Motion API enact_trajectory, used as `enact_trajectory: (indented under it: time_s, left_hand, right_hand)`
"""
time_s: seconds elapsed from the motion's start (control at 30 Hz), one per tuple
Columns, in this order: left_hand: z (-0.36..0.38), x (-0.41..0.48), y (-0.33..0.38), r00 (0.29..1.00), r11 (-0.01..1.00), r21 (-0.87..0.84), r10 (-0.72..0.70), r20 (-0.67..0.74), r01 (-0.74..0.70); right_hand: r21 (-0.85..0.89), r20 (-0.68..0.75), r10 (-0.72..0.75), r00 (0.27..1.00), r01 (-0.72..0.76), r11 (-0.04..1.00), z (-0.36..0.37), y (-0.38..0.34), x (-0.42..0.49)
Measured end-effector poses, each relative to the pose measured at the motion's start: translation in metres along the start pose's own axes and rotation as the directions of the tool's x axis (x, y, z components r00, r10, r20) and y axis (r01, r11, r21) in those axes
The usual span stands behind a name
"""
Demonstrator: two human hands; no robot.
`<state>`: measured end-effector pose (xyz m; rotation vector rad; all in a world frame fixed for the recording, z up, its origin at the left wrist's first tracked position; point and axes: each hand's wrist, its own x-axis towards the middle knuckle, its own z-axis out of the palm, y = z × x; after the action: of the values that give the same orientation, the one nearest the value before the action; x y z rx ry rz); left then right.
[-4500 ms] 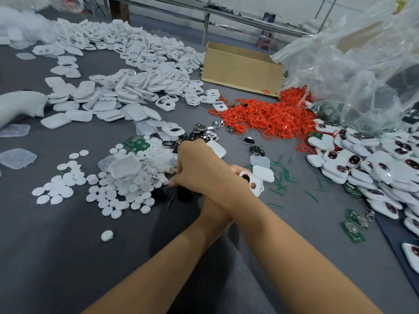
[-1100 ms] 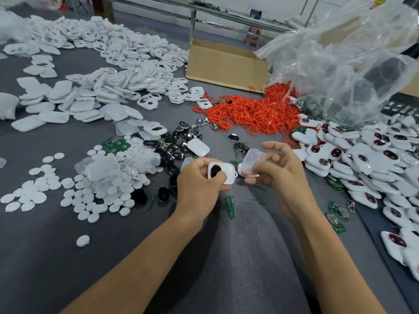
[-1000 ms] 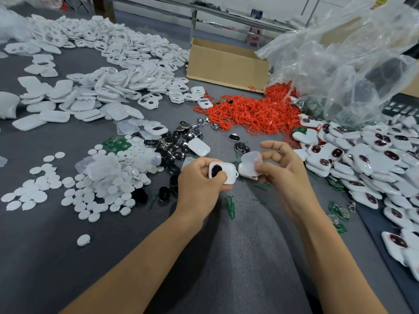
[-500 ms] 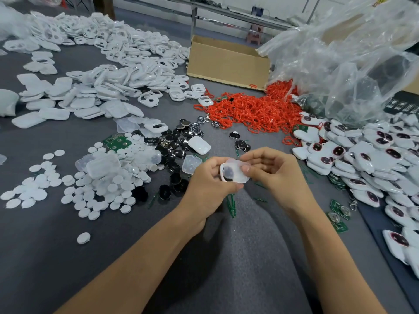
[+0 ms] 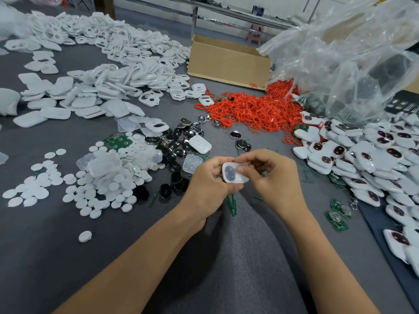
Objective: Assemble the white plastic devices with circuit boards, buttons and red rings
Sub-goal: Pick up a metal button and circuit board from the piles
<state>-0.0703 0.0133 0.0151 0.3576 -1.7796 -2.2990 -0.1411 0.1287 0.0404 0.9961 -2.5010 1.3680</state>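
1. Centre of the frame, just above the grey bench [image 5: 68, 257]: white plastic device [image 5: 233, 174] with a dark oval window, face up under a translucent cover.
2. Left hand [image 5: 208, 184]: grip clamped on the device's left end, thumb on the upper edge, fingers curled underneath.
3. Right hand [image 5: 276, 177]: grip pinched on the device's right end, thumb pressed on the cover, fingers curled behind.
4. Just left of the hands: loose translucent cover [image 5: 192, 163] flat on the bench, among black buttons [image 5: 179, 141] and metal clips.
5. Further left: spread of white discs [image 5: 102, 184], one green circuit board [image 5: 119, 141] at its upper edge.
6. Upper centre: heap of red rings [image 5: 256, 109] in front of a cardboard box [image 5: 229, 62].
7. Upper left: large scatter of empty white shells [image 5: 113, 64].
8. Right side: pile of assembled devices [image 5: 362, 155] with red-rimmed windows, a few more circuit boards [image 5: 337, 214] beside it.
9. Upper right: crumpled clear plastic bag [image 5: 351, 60].
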Motion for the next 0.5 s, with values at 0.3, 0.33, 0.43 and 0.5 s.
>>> enact_trajectory:
  time_s: [0.3,0.33,0.43,0.5]
  left_hand:
    - [0.0001,0.0004,0.0002,0.999,0.998,-0.057,-0.024,-0.025,0.022]
    - [0.0007,0.0009,0.0004,0.999,0.997,-0.074,-0.033,-0.032,0.030]
    - [0.0015,0.0020,0.0008,0.998,0.993,-0.109,-0.045,-0.047,0.039]
    - [0.0013,0.0024,0.0010,0.997,0.989,-0.142,-0.055,-0.053,0.047]
  right_hand:
    - [-0.021,-0.084,-0.011,0.996,0.010,1.000,0.0062,0.0034,0.0005]
    - [-0.053,-0.088,-0.035,0.996,0.030,0.998,0.0072,0.0037,0.0001]
    - [-0.162,-0.094,-0.122,0.988,0.105,0.981,0.0096,0.0048,-0.0007]
    - [-0.193,-0.105,-0.133,0.986,0.111,0.975,0.0098,0.0063,-0.0006]
